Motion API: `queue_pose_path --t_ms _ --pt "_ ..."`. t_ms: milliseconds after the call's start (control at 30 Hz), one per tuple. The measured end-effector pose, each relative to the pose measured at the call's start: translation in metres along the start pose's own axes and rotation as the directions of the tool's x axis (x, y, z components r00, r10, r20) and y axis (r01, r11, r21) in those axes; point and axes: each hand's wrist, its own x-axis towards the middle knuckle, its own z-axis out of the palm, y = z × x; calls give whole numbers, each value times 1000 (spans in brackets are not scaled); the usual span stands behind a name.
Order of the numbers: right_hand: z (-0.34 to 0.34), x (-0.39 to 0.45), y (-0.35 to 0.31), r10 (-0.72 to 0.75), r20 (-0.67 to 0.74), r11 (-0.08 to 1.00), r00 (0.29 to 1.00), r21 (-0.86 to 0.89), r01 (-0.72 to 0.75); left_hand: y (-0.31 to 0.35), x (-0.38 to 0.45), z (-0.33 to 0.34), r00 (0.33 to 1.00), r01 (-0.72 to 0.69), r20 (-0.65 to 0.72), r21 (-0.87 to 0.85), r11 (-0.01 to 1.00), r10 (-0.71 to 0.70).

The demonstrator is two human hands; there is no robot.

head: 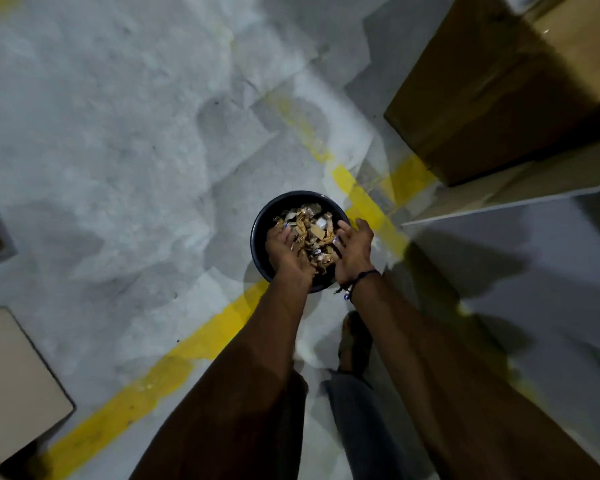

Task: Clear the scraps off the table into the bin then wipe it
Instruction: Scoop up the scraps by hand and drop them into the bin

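A round dark bin [261, 221] stands on the grey concrete floor below me. Both arms reach out over it. My left hand [286, 251] and my right hand [354, 247] are cupped side by side, palms up, with a heap of brown and white paper and card scraps [310, 230] lying between them, directly above the bin's opening. The fingers curve around the pile from both sides. Whether any scraps lie inside the bin is hidden by the hands. A grey table [534, 258] shows its corner at the right.
Yellow floor lines [201, 341] cross under the bin. Large cardboard boxes [499, 84] stand at the upper right, and another box [11, 372] sits at the lower left. My foot [354, 337] is on the floor just behind the bin.
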Motion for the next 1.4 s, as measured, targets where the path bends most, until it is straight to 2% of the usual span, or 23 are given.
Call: queue_pose_path --t_ms 167,400,667,833,967,1067,1167,1400 --pt "-8 -87 -22 -64 47 971 997 235 52 16 -81 6 991 -34 134 43 998 28" --pt "-56 -273 -48 -152 63 900 986 421 112 22 -265 12 953 -101 304 307 946 2" --pt "-167 -450 -58 -286 -133 733 949 608 306 -9 -446 2 858 -200 502 519 831 -107" --pt "-258 -512 -49 -348 -247 576 904 704 415 -61 -520 -8 791 -265 580 609 747 -192" --pt "-338 -543 -51 -374 -325 438 868 763 475 -126 -556 -13 738 -325 637 625 710 -223" --pt "-401 -557 -51 -409 -381 377 829 757 534 -186 -574 -15 720 -343 652 633 694 -238" --pt "-458 -566 -48 -411 -409 363 815 747 557 -242 -591 -11 710 -382 670 624 681 -216" --pt "-560 -566 -69 -414 -483 442 772 635 634 -334 -631 20 611 -568 774 576 587 -168"
